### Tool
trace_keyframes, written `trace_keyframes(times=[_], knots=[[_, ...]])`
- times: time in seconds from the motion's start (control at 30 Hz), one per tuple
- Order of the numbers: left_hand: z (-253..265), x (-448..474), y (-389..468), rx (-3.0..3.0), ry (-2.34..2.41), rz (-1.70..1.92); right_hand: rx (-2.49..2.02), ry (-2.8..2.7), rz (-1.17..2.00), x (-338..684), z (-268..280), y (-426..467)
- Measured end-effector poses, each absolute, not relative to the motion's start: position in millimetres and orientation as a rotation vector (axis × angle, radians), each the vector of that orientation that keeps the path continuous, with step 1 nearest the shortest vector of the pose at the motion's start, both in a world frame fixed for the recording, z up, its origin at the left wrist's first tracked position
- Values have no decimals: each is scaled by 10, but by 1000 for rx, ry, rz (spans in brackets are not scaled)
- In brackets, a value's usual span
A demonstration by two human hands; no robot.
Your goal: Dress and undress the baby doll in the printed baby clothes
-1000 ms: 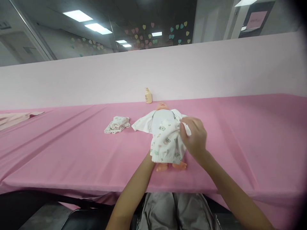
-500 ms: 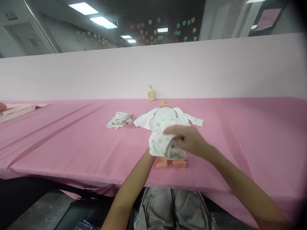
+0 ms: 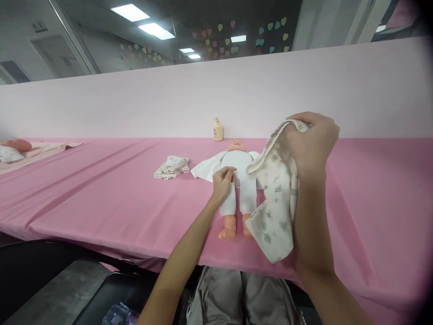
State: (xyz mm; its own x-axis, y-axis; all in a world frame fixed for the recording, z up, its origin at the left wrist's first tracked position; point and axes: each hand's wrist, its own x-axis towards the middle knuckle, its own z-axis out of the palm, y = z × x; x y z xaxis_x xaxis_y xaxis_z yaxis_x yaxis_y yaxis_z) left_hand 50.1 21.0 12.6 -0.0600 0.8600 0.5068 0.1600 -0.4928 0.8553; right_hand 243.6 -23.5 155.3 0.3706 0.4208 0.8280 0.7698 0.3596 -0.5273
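Observation:
A baby doll with a white cloth body lies on its back, bare feet toward me, over a spread white baby top. At the doll's hip, on the left side, is my left hand, its fingers curled together; what they hold, if anything, is hidden. Raised to the right of the doll, my right hand is closed on the gathered waistband of printed white baby pants. The pants hang down loosely and cover part of the top and one of the doll's feet.
Left of the doll sits a folded printed cloth. A pump bottle stands against the white wall. At the far left another doll lies on a pale cloth. The pink table cover has creases.
My right hand has lifted the pants off the doll's legs, up and to the right. The white legs are uncovered. My left hand, earlier hidden under the fabric, now shows at the hip.

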Motion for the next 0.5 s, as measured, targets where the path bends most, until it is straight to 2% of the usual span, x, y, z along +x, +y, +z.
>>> trace_keyframes(times=[0.13, 0.33, 0.5], knots=[[293, 726, 63, 1776, 680, 1551, -1323, -1215, -334, 2530, 1610, -300], [482, 1146, 16, 1970, 719, 1446, -1095, -1399, -151, 2686, 1641, -404], [870, 969, 213, 1857, 544, 1453, -1106, -1456, -76, 3014, 1616, -539]])
